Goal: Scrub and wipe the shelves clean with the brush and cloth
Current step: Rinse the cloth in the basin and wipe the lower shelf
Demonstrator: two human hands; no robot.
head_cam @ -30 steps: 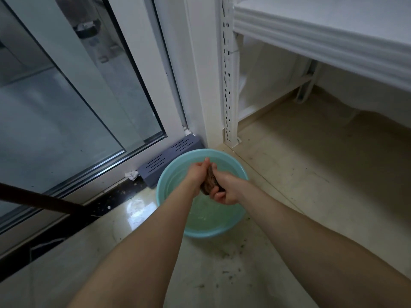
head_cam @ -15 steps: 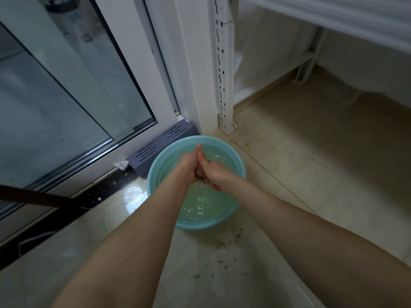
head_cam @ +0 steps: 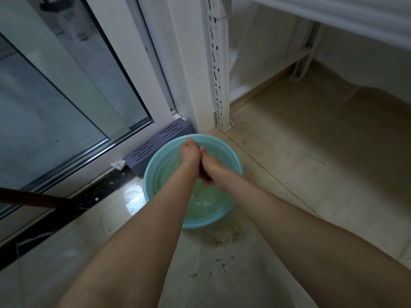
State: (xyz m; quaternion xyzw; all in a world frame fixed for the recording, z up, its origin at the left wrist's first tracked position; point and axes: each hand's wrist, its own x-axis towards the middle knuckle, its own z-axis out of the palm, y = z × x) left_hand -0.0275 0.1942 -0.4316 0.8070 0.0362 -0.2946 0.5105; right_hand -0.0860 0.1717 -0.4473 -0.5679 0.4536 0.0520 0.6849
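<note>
a person's left hand (head_cam: 189,152) and right hand (head_cam: 211,167) close tight against each other over a teal basin (head_cam: 148,187) of water (head_cam: 206,201), squeezing a dark wad between the palms. only a sliver of it shows, and it is probably the cloth (head_cam: 201,172). both hands grip it. the brush is nowhere in view.

the likely trouble is water. a hard wring held near the basin's far rim could send drips over the edge onto glossy tile, making it slick underfoot. the grit lying just in front of the basin (head_cam: 224,238) could turn to smear. a cloth left too wet would streak the shelves rather than clean them, and the water already looks cloudy.

well left of the basin, a dark pole (head_cam: 33,197) juts in over a black threshold (head_cam: 89,196), below a sliding glass door (head_cam: 55,96). a white scrap (head_cam: 119,164) lies just left of the basin, beside a grey slotted box (head_cam: 155,147) that touches the basin's far-left rim. behind and right of the basin stands the shelving's white perforated upright (head_cam: 219,74). beige floor tile (head_cam: 311,174), speckled with dirt, runs to the basin's right. a white shelf (head_cam: 333,16) crosses high to the right of the basin, well apart from the hands.
</note>
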